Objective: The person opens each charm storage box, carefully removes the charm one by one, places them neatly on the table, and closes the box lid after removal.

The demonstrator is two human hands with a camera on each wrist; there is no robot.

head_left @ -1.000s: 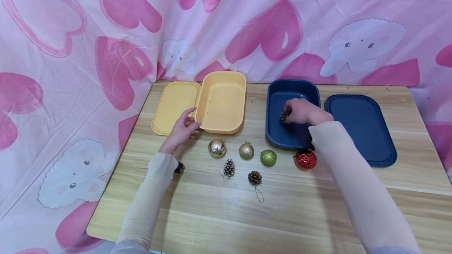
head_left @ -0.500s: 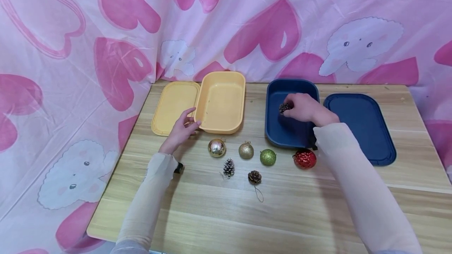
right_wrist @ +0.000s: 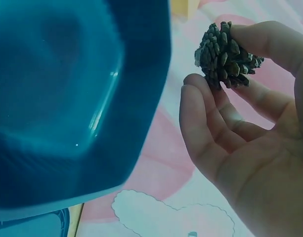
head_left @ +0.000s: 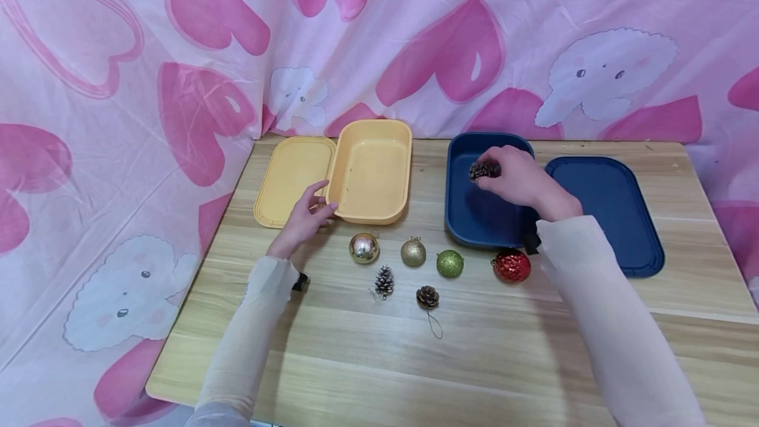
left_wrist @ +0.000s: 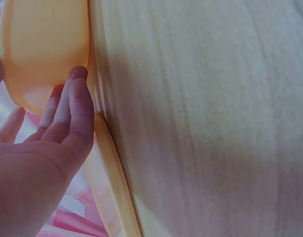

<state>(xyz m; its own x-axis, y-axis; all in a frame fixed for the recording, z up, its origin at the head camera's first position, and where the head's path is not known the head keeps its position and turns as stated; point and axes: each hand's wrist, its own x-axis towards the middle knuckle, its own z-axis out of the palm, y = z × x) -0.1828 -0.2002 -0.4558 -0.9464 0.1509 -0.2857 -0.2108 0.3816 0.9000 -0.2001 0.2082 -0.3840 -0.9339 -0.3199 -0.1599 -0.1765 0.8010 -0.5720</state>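
Observation:
Over the dark blue box (head_left: 459,216), my right hand (head_left: 518,180) pinches a brown pine cone (right_wrist: 224,55) between thumb and fingertips. In the right wrist view the cone is held above the level of the box's rim. My left hand (head_left: 305,219) touches the front left corner of the yellow box (head_left: 376,180), its fingers (left_wrist: 79,106) fairly straight along the outer wall. In front of the boxes lie a shiny gold ball (head_left: 364,248), a glittery gold ball (head_left: 413,252), a green glitter ball (head_left: 450,263) and a red ornament (head_left: 511,265).
A frosted pine cone (head_left: 384,281) and a brown pine cone with a string loop (head_left: 427,298) lie nearer the front. The yellow lid (head_left: 294,180) is left of the yellow box; the blue lid (head_left: 611,216) is right of the blue box. A pink curtain (head_left: 356,51) hangs behind.
My right hand has lifted the pine cone from low inside the blue box, moving it up and slightly toward the back. The left hand has stayed at the yellow box.

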